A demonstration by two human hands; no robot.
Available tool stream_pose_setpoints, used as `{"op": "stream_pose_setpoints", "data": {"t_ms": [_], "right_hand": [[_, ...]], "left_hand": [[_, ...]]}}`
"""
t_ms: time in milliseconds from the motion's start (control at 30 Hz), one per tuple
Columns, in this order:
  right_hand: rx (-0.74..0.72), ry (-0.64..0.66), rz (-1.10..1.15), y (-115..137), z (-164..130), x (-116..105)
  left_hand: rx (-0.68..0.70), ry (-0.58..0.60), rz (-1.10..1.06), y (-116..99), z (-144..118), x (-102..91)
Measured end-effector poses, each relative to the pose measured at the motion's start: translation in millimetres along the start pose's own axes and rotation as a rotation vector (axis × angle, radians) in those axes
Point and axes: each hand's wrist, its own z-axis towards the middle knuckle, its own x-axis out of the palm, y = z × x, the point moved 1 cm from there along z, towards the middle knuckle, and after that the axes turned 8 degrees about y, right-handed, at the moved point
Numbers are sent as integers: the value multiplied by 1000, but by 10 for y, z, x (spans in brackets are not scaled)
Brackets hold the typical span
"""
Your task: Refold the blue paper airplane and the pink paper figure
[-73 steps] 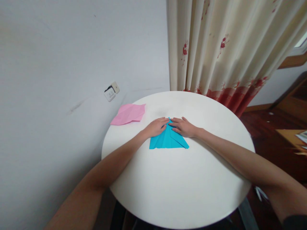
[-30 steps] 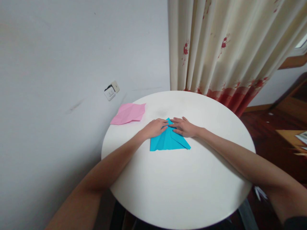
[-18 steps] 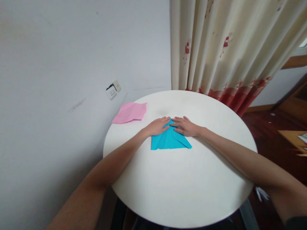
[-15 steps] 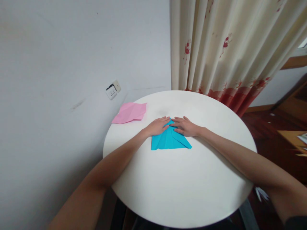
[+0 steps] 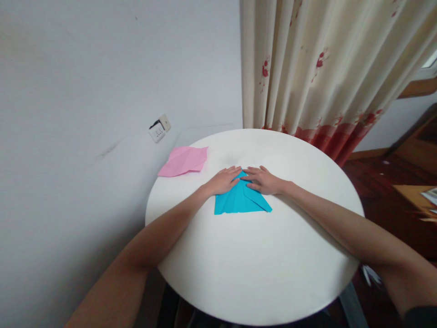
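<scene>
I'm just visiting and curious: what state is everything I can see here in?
Blue paper: creased, right flap folded over, flat on the table.
Left hand: grip open, fingers extended on the blue paper.
Right hand: grip open, fingers spread on the blue paper.
Pink paper: opened out, creased, uneven.
Curtain: hanging in folds.

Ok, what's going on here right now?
A person has the left hand and right hand resting on blue paper, near its pointed far end. A folded-over flap shows on its right side. It lies on a round white table; creased pink paper lies untouched at the table's far left edge.
</scene>
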Motion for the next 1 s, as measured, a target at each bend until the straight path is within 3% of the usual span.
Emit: {"op": "stream_pose_setpoints", "data": {"t_ms": [400,1000], "right_hand": [[-10,-6,11,-32,2,13],[7,-2,9,-32,-8,12]], "left_hand": [[8,-18,-3,6,3,14],[57,65,32,-36,-159,-118]]}}
